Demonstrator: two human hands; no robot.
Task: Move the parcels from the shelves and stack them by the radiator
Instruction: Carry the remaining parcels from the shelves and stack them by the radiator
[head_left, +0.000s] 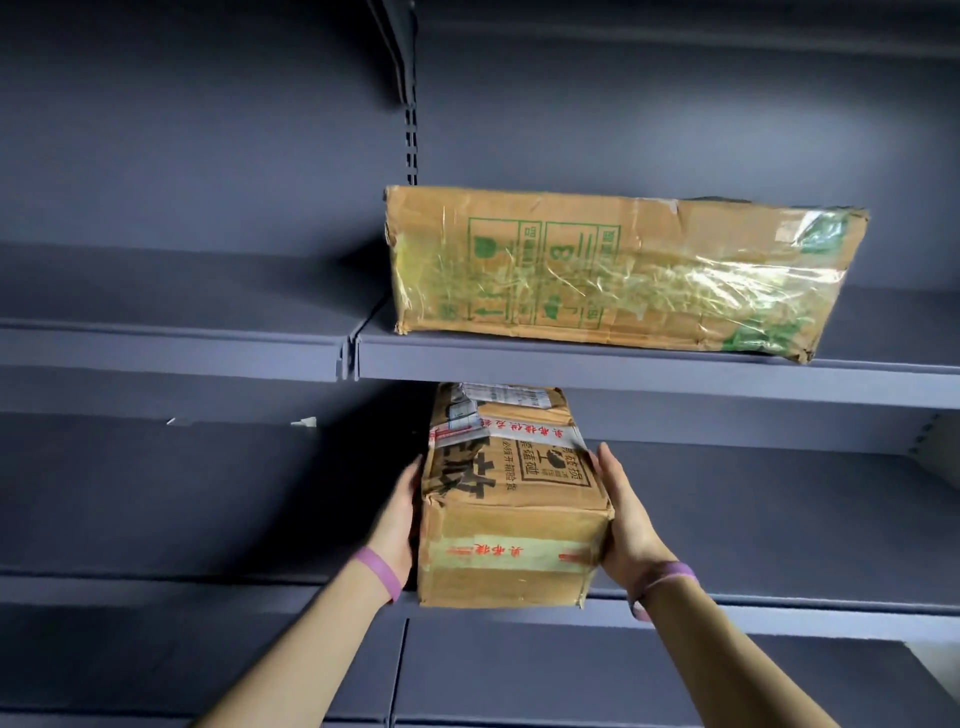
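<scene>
Dark grey-blue shelving (208, 156) is filling the whole view, with a slotted post (411, 140) running up its back panel. The upper shelf (623, 371) is carrying a long parcel (613, 270), a worn brown carton with green printing that is lying on its side under crinkled clear tape, its right end reaching out close to the shelf's front edge.

Beneath it, on the lower shelf (779, 616), a smaller parcel (511, 509) is sitting end-on to the camera, its near face poking out over the shelf's front edge. Whether it is resting on the shelf or being lifted just off it is not possible to tell. White tape with red characters is crossing its top and near face, and a paper label is showing at its far end.

The left hand (400, 514) is pressing flat against the parcel's left side and the right hand (626, 514) is pressing flat against its right side. The grip is holding the smaller parcel clamped between the two palms, the fingers stretching forward along the cardboard and not curling round it.

A purple wristband (378, 571) is circling the left wrist, and another is circling the right.
</scene>
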